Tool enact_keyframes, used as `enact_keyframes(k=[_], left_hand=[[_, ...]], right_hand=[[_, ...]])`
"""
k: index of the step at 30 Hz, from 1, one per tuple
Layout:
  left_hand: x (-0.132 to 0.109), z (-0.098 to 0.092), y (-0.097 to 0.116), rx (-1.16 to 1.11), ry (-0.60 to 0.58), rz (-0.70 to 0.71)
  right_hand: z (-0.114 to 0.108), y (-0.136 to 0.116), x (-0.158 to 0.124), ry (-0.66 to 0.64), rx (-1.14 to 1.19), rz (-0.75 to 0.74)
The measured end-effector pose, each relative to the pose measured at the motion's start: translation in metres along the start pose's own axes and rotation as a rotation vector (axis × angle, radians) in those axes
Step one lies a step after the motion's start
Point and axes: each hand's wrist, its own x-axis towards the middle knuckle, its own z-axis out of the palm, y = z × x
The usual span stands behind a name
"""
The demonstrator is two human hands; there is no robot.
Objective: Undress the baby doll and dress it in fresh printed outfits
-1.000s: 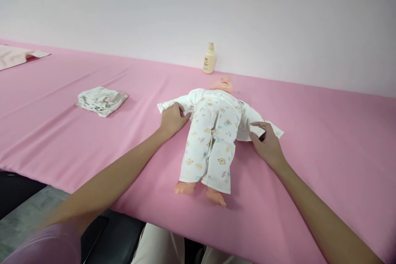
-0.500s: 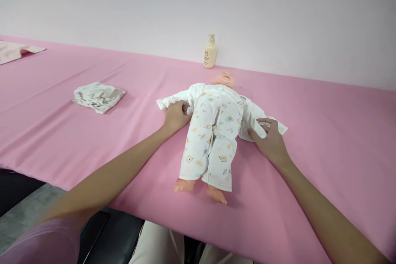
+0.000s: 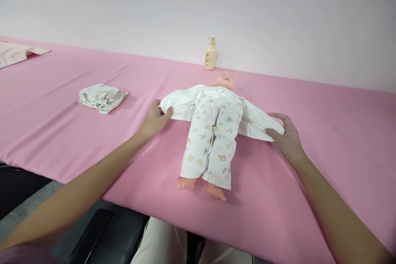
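A baby doll [image 3: 223, 81] lies on its back on a pink cloth, its head toward the wall and its bare feet toward me. White printed trousers [image 3: 198, 144] lie over its body and legs. Beneath them a white top spreads out to both sides. My left hand [image 3: 156, 119] pinches the outer end of the left part of the top [image 3: 181, 101]. The outer end of the right part [image 3: 260, 123] is between the thumb and fingers of my right hand [image 3: 286, 135]. The trousers' upper edge reaches near the doll's chin.
A cream pump bottle [image 3: 210, 55] stands by the wall behind the doll. Folded printed cloth [image 3: 103, 98] lies at the left on the pink tablecloth [image 3: 139, 74]. Another pale pink cloth [image 3: 18, 53] is at the far left. A black chair [image 3: 114, 231] is below the front edge.
Both hands have moved outward, to the ends of the white top. Its printed sleeve parts no longer show, and plain white fabric is now spread on both sides. The view has shifted slightly.
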Motion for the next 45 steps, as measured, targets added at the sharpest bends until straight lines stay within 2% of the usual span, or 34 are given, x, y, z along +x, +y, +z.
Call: enact_keyframes(k=[2,4,6,7,8,10,12,13,15,19,26,33,36,39,45], left_hand=[[-0.009,-0.009,-0.011,0.063,-0.046,-0.007],[-0.016,-0.011,-0.021,0.132,-0.026,0.040],[-0.020,-0.007,-0.026,0.251,0.081,0.203],[-0.022,-0.004,-0.026,0.327,0.117,0.317],[-0.023,0.000,-0.025,0.401,0.108,0.435],[-0.024,0.010,-0.019,0.495,-0.055,0.630],[-0.023,0.024,-0.011,0.499,-0.267,0.745],[-0.021,0.031,-0.007,0.484,-0.338,0.774],[-0.016,0.045,-0.001,0.459,-0.397,0.782],[-0.011,0.061,0.007,0.448,-0.390,0.703],[-0.010,0.074,0.004,0.462,-0.404,0.699],[-0.001,0.096,0.010,0.485,-0.328,0.469],[0.002,0.095,0.009,0.484,-0.320,0.504],[0.005,0.090,0.006,0.548,-0.330,0.614],[0.024,0.073,0.003,0.642,-0.441,0.778]], right_hand=[[-0.003,-0.006,-0.002,-0.021,-0.217,-0.112],[0.000,-0.013,-0.008,0.078,-0.465,-0.321],[0.009,-0.022,-0.018,0.211,-0.665,-0.541],[0.015,-0.025,-0.024,0.236,-0.724,-0.624],[0.022,-0.029,-0.029,0.211,-0.755,-0.682],[0.037,-0.032,-0.038,0.025,-0.752,-0.735],[0.053,-0.031,-0.043,-0.173,-0.712,-0.737],[0.061,-0.030,-0.043,-0.228,-0.689,-0.725],[0.073,-0.025,-0.041,-0.233,-0.633,-0.683],[0.085,-0.016,-0.033,-0.135,-0.468,-0.591],[0.086,-0.011,-0.023,-0.195,-0.405,-0.494],[0.085,-0.014,-0.025,-0.185,-0.359,-0.445],[0.083,-0.016,-0.027,-0.193,-0.373,-0.413],[0.081,-0.018,-0.028,-0.190,-0.384,-0.370],[0.076,-0.015,-0.022,-0.233,-0.386,-0.333]])
